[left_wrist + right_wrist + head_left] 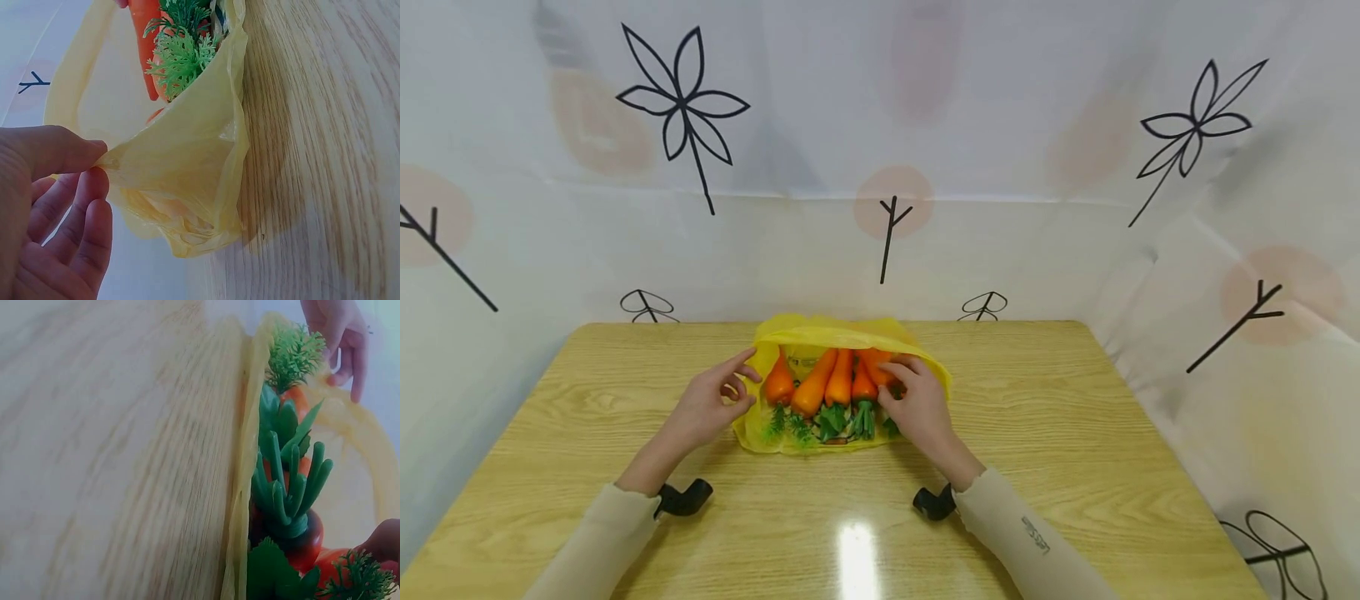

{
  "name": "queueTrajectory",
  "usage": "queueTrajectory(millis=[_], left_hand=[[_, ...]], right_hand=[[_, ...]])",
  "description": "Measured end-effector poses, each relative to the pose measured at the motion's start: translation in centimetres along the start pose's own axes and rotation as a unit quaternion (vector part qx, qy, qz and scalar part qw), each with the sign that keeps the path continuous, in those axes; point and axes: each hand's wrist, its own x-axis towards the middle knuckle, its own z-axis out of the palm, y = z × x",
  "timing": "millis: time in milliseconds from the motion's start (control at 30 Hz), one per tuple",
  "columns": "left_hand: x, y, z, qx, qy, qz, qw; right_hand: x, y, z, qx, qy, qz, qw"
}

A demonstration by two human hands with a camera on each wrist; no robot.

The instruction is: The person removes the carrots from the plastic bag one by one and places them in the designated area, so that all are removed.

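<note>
Head: left hand (707,404) pinching yellow bag (842,335), centre frame; right hand (920,406) grasping rightmost carrot (872,363) inside | Left wrist: thumb, mid-left, tensioning rim; best keeping mouth wide | Right wrist: fingers curling, lower right; best working gently around greenery (275,501)

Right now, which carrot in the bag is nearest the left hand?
The leftmost carrot in the head view; the other carrots all lie farther right, away from the left hand.

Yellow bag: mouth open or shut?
Open. In the head view, the yellow bag gapes toward the camera, showing carrots with green tops inside; the left hand pinches its edge.
</note>
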Motion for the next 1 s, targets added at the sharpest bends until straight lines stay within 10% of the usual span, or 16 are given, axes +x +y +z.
queueTrajectory(millis=[1000], left_hand=[[-0.1,-0.2,0.0,-0.009,0.002,-0.010,0.9999]], right_hand=[[-1.9,-0.1,-4.3,0.177,-0.043,0.046,0.9823]])
